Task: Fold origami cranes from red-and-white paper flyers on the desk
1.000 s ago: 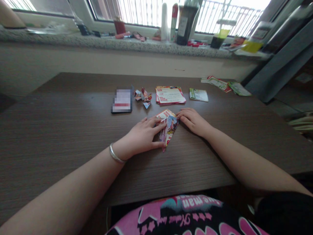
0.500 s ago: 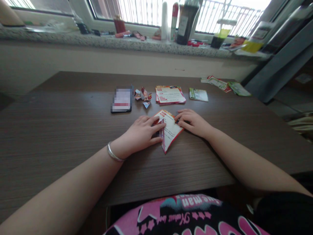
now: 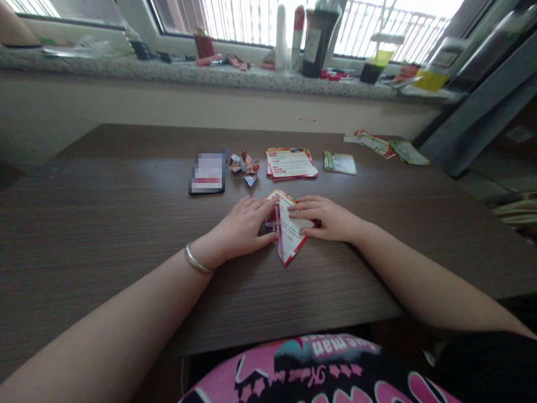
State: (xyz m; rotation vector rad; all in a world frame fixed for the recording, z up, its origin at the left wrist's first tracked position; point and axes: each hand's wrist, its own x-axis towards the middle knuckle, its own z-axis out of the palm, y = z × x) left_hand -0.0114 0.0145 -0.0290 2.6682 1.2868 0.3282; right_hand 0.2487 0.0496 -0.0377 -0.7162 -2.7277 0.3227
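Note:
A folded printed paper (image 3: 288,235), white with red edges and pointed toward me, lies on the dark wooden table (image 3: 104,224). My left hand (image 3: 245,229), a silver bangle on its wrist, presses flat on the paper's left part with fingers stretched out. My right hand (image 3: 325,217) lies flat on the paper's right part, fingers extended to the left across it. Both hands hold the paper down against the table.
Behind the hands lie a dark phone (image 3: 208,173), small folded paper pieces (image 3: 245,165), a stack of red-and-white leaflets (image 3: 290,163), a green leaflet (image 3: 339,163) and more leaflets (image 3: 386,146) at the far right. The stone windowsill (image 3: 210,73) carries bottles and cups.
The paper's right flap was turned over, so the white printed side now shows instead of the colourful one. My right hand slid left onto the paper; my left hand barely moved.

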